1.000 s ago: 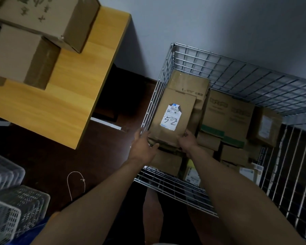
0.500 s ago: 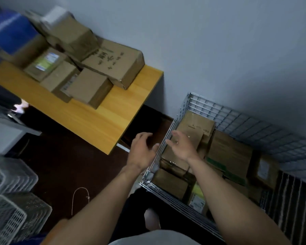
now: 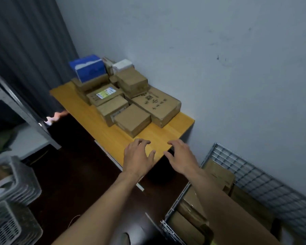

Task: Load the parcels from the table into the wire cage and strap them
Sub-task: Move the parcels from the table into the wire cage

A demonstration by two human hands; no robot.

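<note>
Head view: we see the left hand (image 3: 137, 156) and right hand (image 3: 181, 158) side by side over the near corner of the wooden table (image 3: 113, 138), fingers spread and loosely bent, holding nothing. The parcels (image 3: 132, 121) sit clustered at the table's far end by the wall, apart from both hands. Lower right, the wire cage (image 3: 237, 163) holds several cardboard boxes (image 3: 219, 174).

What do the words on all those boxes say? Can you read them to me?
No text here can be read for sure.
Big brown box: dark printed characters on top, too blurred to read.
Label on the flat box: too small and blurred.
Blue box: white marks, no clear words.
Boxes in the wire cage: no writing shows clearly.
</note>
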